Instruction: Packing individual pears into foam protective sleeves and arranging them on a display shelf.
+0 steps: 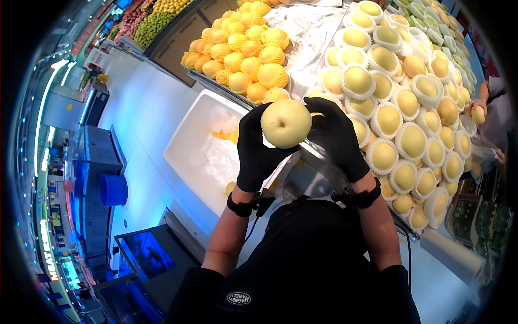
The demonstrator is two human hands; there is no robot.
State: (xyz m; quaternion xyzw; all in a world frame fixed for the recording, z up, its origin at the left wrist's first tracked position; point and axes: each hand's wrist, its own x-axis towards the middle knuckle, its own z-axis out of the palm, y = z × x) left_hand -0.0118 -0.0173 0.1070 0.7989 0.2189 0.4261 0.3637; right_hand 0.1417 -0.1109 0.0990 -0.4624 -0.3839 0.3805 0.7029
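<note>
A pale yellow-green pear [286, 123], without a net, is held up in my black-gloved left hand [259, 150], whose fingers and thumb curl around its left and lower side. My right hand [334, 135], gloved too, is at the pear's right side with its fingers bent; whether it touches the pear or holds something small behind it, I cannot tell. Beyond and to the right of the hands lie many pears in white foam nets [410, 141] on a sloping display. Orange-yellow fruits in yellow foam nets [272, 75] are piled beyond my left hand.
A white foam box [190, 150] with plastic film, a yellow piece and a fruit inside stands at the left. At the far right, another person's hand [477, 106] holds a fruit. A blue bin [113, 190] and dark screens [147, 253] are further left; a plastic roll [452, 256] is lower right.
</note>
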